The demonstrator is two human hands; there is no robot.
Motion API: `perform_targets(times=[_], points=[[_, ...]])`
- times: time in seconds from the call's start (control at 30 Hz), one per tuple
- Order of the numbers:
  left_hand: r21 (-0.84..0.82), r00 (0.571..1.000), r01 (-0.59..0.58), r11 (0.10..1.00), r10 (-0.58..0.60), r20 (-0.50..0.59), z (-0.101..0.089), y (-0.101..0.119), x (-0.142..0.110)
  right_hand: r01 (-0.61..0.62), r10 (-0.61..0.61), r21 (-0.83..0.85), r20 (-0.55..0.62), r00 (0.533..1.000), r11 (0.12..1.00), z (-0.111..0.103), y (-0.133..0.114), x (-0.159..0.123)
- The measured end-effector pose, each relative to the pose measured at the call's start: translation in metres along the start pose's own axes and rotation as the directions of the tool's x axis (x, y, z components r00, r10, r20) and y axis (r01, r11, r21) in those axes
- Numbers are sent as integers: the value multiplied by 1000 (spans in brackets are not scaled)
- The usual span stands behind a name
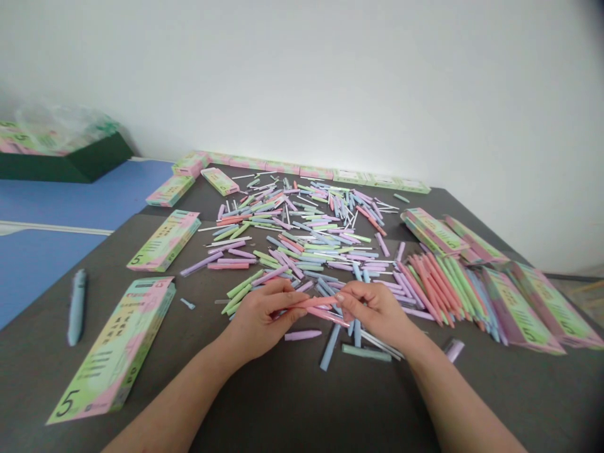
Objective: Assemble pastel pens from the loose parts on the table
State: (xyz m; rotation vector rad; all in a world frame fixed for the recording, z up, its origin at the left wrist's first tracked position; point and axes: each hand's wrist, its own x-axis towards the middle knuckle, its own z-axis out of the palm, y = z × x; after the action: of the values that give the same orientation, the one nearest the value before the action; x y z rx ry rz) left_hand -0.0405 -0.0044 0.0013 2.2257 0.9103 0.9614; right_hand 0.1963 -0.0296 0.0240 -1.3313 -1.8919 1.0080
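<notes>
My left hand (262, 317) and my right hand (375, 311) meet over the near edge of a big pile of pastel pen parts (306, 239) on a dark grey table (292, 402). Both hands pinch pink pen pieces (315, 303) between their fingertips, one piece lying along the other. A purple cap (302, 335), a blue barrel (329, 347) and a green barrel (366, 353) lie just under the hands. My right hand also seems to hold thin white refills (383, 345) under the palm.
Flat pastel boxes marked 5 lie at the left (116, 349) (165, 240) and right (516, 311). A row of assembled pens (443, 286) sits right of the hands. A blue pen (77, 306) lies far left. A green crate (66, 163) stands back left.
</notes>
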Motion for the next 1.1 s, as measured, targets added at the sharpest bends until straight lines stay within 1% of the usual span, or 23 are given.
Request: perform_targets(times=[0.13, 0.23, 0.3, 0.37, 0.43, 0.5, 0.57, 0.63, 0.73, 0.83, 0.93, 1.0, 1.1], points=[[-29, 999, 47, 998, -47, 15, -2, 1, 2, 41, -35, 101, -64, 997, 994, 4, 3, 1], [-57, 993, 112, 992, -113, -15, -5, 5, 4, 73, -60, 103, -130, 990, 992, 8, 2, 2], [-133, 983, 171, 976, -178, -45, -5, 9, 5, 67, -45, 113, -188, 981, 991, 9, 2, 3], [-264, 957, 259, 929, -285, -63, -4, 13, 6, 69, -33, 137, -253, 967, 988, 9, 2, 4], [-396, 905, 374, 838, -423, -39, -1, 17, 7, 86, -39, 143, -303, 952, 986, 8, 4, 4], [-462, 859, 449, 765, -512, -13, 2, 23, 9, 107, -52, 145, -337, 940, 984, 6, 5, 4], [-477, 835, 478, 738, -551, -14, 2, 31, 11, 116, -52, 161, -354, 934, 980, 3, 6, 4], [-472, 823, 485, 736, -567, -39, 0, 41, 14, 122, -46, 180, -379, 924, 976, 1, 7, 3], [-463, 817, 462, 756, -566, -109, -2, 55, 18, 135, -37, 216, -406, 913, 967, -3, 5, 4], [-483, 814, 411, 774, -549, -187, 1, 60, 22, 139, -25, 245, -417, 909, 960, -6, 3, 5], [-515, 817, 358, 779, -528, -232, 8, 54, 27, 124, 14, 304, -415, 910, 945, -6, 2, 6], [-509, 829, 322, 798, -498, -255, 12, 48, 30, 101, 61, 375, -399, 915, 922, -6, 3, 7], [-487, 856, 287, 825, -449, -257, 16, 37, 32, 67, 121, 453, -373, 920, 889, -7, 4, 9]])
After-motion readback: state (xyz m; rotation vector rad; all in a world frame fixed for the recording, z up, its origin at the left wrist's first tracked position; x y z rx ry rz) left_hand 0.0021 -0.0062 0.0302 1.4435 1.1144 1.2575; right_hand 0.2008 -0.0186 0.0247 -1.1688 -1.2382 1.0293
